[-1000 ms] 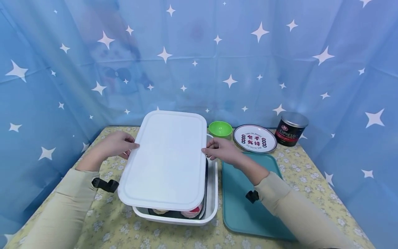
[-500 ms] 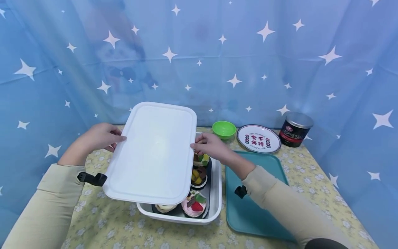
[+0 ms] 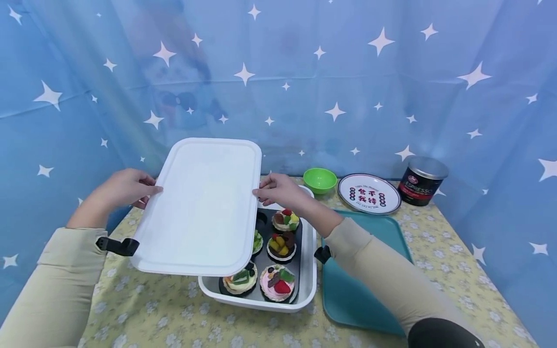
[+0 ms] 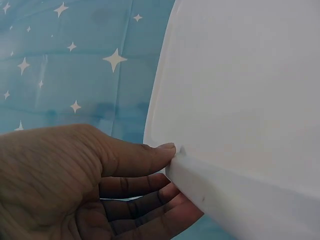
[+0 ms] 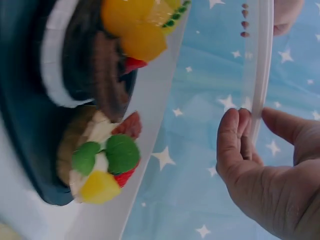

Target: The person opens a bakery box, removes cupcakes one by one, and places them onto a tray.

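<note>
A white rectangular lid [image 3: 200, 208] is held up, tilted, between both hands. My left hand [image 3: 130, 187] pinches its left edge; the left wrist view shows the thumb on top and the fingers curled below. On the opposite edge, my right hand [image 3: 283, 192] pinches the rim between thumb and fingers. Beneath and to the right of the lid stands a white box [image 3: 310, 251]. Inside it lies a dark muffin pan [image 3: 297, 263] bearing several fruit tarts, among them a pink one [image 3: 277, 282] with a strawberry. The lid hides the box's left part.
Right of the box lies a teal tray [image 3: 357, 295], partly under the right forearm. Along the back stand a green bowl [image 3: 319, 181], a white plate [image 3: 369, 194] with red characters and an espresso tin [image 3: 422, 181]. A starry blue curtain [image 3: 296, 130] closes off the back.
Both hands have carried the lid left and somewhat upward, away from over the box. More of the muffin pan and its tarts shows now.
</note>
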`<state>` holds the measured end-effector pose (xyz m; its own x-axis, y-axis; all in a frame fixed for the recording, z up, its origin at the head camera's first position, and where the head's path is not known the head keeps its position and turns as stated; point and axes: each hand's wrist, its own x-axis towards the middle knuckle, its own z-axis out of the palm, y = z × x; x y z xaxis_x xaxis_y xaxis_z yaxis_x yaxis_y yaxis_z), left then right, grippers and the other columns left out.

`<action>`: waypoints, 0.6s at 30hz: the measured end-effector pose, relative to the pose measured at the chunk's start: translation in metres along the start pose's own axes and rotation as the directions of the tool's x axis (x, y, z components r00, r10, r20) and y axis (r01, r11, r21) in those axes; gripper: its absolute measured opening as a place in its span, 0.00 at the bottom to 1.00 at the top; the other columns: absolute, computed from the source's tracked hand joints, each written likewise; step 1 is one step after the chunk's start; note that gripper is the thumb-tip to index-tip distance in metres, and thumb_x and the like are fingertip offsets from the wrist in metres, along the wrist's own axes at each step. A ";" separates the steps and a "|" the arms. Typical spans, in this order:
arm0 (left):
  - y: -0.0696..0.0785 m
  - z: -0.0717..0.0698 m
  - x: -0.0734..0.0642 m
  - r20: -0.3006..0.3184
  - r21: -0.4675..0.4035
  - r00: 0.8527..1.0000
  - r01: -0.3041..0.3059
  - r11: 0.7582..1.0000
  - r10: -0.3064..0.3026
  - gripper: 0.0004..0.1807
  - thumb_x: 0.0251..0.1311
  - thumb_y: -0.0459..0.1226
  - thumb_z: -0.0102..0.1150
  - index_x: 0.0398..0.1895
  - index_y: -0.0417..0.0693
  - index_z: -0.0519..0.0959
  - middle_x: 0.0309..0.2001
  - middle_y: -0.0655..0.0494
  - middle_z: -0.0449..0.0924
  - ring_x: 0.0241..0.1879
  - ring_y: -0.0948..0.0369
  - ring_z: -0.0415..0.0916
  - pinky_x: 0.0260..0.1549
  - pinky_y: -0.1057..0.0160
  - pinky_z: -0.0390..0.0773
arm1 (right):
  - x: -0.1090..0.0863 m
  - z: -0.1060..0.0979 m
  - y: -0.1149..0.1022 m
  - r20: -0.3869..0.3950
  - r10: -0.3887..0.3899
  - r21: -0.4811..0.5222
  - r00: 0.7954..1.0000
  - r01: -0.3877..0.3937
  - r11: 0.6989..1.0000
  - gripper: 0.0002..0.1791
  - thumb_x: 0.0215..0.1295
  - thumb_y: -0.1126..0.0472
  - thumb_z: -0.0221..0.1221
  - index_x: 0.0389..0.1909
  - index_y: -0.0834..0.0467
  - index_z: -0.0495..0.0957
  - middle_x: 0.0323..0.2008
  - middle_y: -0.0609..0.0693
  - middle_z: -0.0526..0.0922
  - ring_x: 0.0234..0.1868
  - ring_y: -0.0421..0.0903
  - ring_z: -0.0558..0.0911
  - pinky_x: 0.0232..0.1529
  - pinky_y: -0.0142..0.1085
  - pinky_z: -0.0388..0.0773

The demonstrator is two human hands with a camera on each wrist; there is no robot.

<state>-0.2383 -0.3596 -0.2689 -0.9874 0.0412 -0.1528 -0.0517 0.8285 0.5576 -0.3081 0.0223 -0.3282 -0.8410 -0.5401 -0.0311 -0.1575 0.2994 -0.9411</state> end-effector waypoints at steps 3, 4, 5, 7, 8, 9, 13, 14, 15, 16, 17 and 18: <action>-0.007 -0.004 -0.001 -0.016 -0.005 1.000 0.017 1.000 -0.017 0.28 0.73 0.43 0.55 0.60 0.24 0.70 0.42 0.38 0.79 0.34 0.55 0.82 0.34 0.55 0.85 | 0.008 0.005 -0.004 -0.004 -0.005 0.011 1.000 0.005 1.000 0.17 0.69 0.54 0.64 0.49 0.62 0.74 0.44 0.57 0.84 0.43 0.52 0.86 0.46 0.41 0.84; -0.009 -0.006 -0.001 -0.022 -0.009 1.000 0.020 1.000 -0.021 0.28 0.73 0.44 0.55 0.60 0.24 0.70 0.43 0.37 0.79 0.34 0.55 0.82 0.35 0.54 0.85 | 0.010 0.006 -0.006 -0.006 -0.006 0.010 1.000 0.006 1.000 0.17 0.69 0.54 0.64 0.49 0.62 0.75 0.44 0.57 0.84 0.43 0.51 0.86 0.45 0.40 0.84; -0.011 -0.008 -0.001 -0.027 -0.013 0.999 0.022 1.000 -0.022 0.29 0.73 0.44 0.55 0.60 0.24 0.70 0.44 0.37 0.79 0.35 0.55 0.82 0.35 0.54 0.85 | 0.012 0.008 -0.007 -0.005 -0.008 0.010 1.000 0.008 1.000 0.17 0.69 0.55 0.64 0.49 0.62 0.75 0.44 0.57 0.84 0.43 0.51 0.86 0.45 0.40 0.84; -0.015 -0.012 -0.002 -0.036 -0.022 0.999 0.029 0.999 -0.029 0.30 0.72 0.45 0.56 0.62 0.24 0.69 0.46 0.35 0.78 0.36 0.54 0.82 0.36 0.54 0.85 | 0.016 0.012 -0.009 0.000 -0.014 0.016 1.000 0.014 1.000 0.17 0.69 0.55 0.64 0.50 0.62 0.76 0.45 0.56 0.84 0.43 0.49 0.86 0.45 0.39 0.84; -0.018 -0.015 -0.002 -0.040 -0.027 0.999 0.033 0.999 -0.034 0.31 0.72 0.45 0.56 0.62 0.24 0.68 0.47 0.34 0.77 0.37 0.54 0.82 0.36 0.54 0.85 | 0.018 0.015 -0.010 0.005 -0.016 0.021 1.000 0.016 1.000 0.17 0.69 0.56 0.64 0.51 0.63 0.76 0.46 0.56 0.84 0.44 0.49 0.86 0.45 0.39 0.84; -0.020 -0.017 -0.002 -0.045 -0.030 0.998 0.037 0.999 -0.038 0.32 0.72 0.46 0.56 0.63 0.24 0.67 0.48 0.33 0.76 0.37 0.53 0.82 0.37 0.54 0.85 | 0.020 0.017 -0.011 0.010 -0.017 0.026 1.000 0.017 1.000 0.17 0.70 0.56 0.64 0.52 0.63 0.76 0.47 0.56 0.84 0.45 0.49 0.86 0.46 0.39 0.84; -0.032 -0.025 -0.002 -0.050 -0.038 0.997 0.053 0.998 -0.055 0.34 0.72 0.47 0.56 0.65 0.24 0.66 0.51 0.32 0.75 0.39 0.52 0.82 0.38 0.54 0.85 | 0.028 0.027 -0.014 0.030 -0.021 0.049 0.999 0.019 0.999 0.18 0.70 0.59 0.63 0.56 0.64 0.76 0.48 0.55 0.84 0.46 0.48 0.86 0.46 0.38 0.84; -0.036 -0.028 -0.001 -0.051 -0.035 0.997 0.055 0.998 -0.057 0.34 0.72 0.48 0.56 0.65 0.25 0.66 0.51 0.32 0.75 0.40 0.51 0.82 0.38 0.53 0.85 | 0.030 0.030 -0.015 0.034 -0.016 0.055 0.999 0.014 0.998 0.18 0.70 0.59 0.62 0.56 0.64 0.76 0.48 0.56 0.84 0.47 0.49 0.86 0.46 0.38 0.84; -0.039 -0.030 -0.001 -0.051 -0.033 0.997 0.059 0.998 -0.061 0.35 0.72 0.48 0.56 0.65 0.25 0.66 0.51 0.32 0.75 0.41 0.51 0.82 0.39 0.53 0.85 | 0.032 0.033 -0.016 0.042 -0.011 0.068 0.999 0.008 0.998 0.18 0.71 0.60 0.62 0.56 0.65 0.76 0.48 0.56 0.85 0.48 0.51 0.86 0.46 0.38 0.84; -0.042 -0.033 -0.001 -0.049 -0.030 0.997 0.063 0.998 -0.065 0.35 0.72 0.49 0.56 0.65 0.25 0.66 0.51 0.32 0.76 0.42 0.50 0.82 0.39 0.53 0.85 | 0.034 0.036 -0.018 0.048 -0.007 0.078 0.999 0.003 0.997 0.17 0.71 0.61 0.62 0.56 0.65 0.76 0.48 0.57 0.85 0.49 0.52 0.86 0.46 0.38 0.84; -0.045 -0.036 0.000 -0.047 -0.025 0.997 0.066 0.998 -0.067 0.36 0.72 0.49 0.56 0.65 0.24 0.66 0.51 0.32 0.75 0.42 0.49 0.82 0.39 0.52 0.85 | 0.037 0.038 -0.019 0.055 -0.002 0.091 0.998 -0.003 0.996 0.17 0.71 0.61 0.61 0.55 0.66 0.76 0.48 0.57 0.84 0.49 0.52 0.86 0.46 0.38 0.84; -0.048 -0.038 0.000 -0.048 -0.017 0.996 0.070 0.997 -0.070 0.35 0.72 0.49 0.56 0.65 0.24 0.66 0.50 0.32 0.76 0.42 0.49 0.82 0.40 0.51 0.85 | 0.040 0.041 -0.020 0.062 0.004 0.104 0.998 -0.010 0.995 0.17 0.71 0.62 0.61 0.55 0.66 0.76 0.49 0.57 0.84 0.50 0.54 0.85 0.46 0.38 0.84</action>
<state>-0.2415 -0.4208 -0.2644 -0.9874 -0.0442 -0.1521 -0.1228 0.8197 0.5595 -0.3169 -0.0378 -0.3241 -0.8079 -0.5867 -0.0555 -0.0943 0.2217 -0.9705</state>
